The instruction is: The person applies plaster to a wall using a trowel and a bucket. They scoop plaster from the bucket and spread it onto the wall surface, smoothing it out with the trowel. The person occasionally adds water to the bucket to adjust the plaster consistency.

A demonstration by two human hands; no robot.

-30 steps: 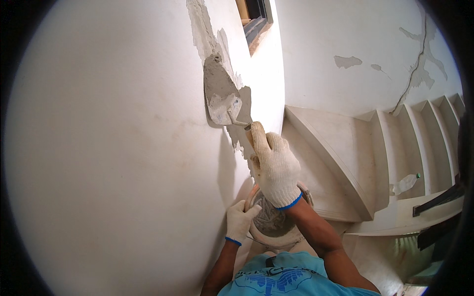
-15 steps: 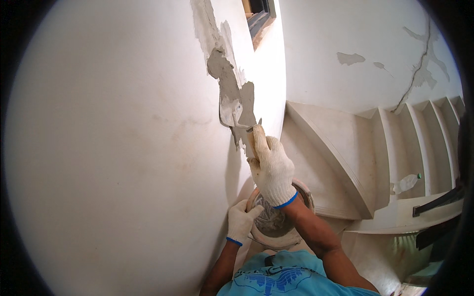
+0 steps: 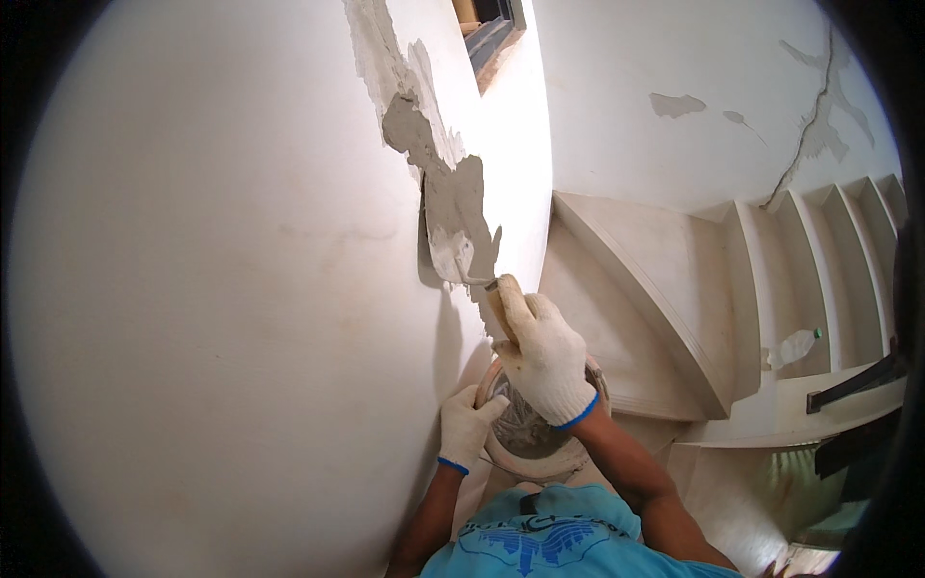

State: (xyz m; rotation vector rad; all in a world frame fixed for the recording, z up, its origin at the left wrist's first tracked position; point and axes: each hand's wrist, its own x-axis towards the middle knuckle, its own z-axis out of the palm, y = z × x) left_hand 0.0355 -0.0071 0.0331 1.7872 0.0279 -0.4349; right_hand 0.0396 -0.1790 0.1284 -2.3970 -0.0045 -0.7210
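My right hand (image 3: 547, 354), in a white knit glove with a blue cuff, is closed round the handle of a trowel (image 3: 451, 258). The trowel's blade lies against the wall at the lower part of a strip of wet grey plaster (image 3: 456, 197). My left hand (image 3: 466, 424), gloved alike, grips the rim of a round bucket (image 3: 491, 453) below, its thumb over the edge. Grey mix (image 3: 525, 424) shows inside the bucket. My right hand and wrist hide part of the bucket's far side.
The white wall (image 3: 222, 289) fills the left side, with a window opening (image 3: 489, 39) above. Stairs (image 3: 665, 299) climb to the right, and a clear plastic bottle (image 3: 794, 349) lies on a step. A dark handrail (image 3: 853, 383) stands at the right; the far wall has a crack (image 3: 805, 135).
My right hand has drawn the trowel downward along the wall, leaving a smoother, wider plaster strip above it. My left hand stays on the bucket rim. The view has shifted slightly.
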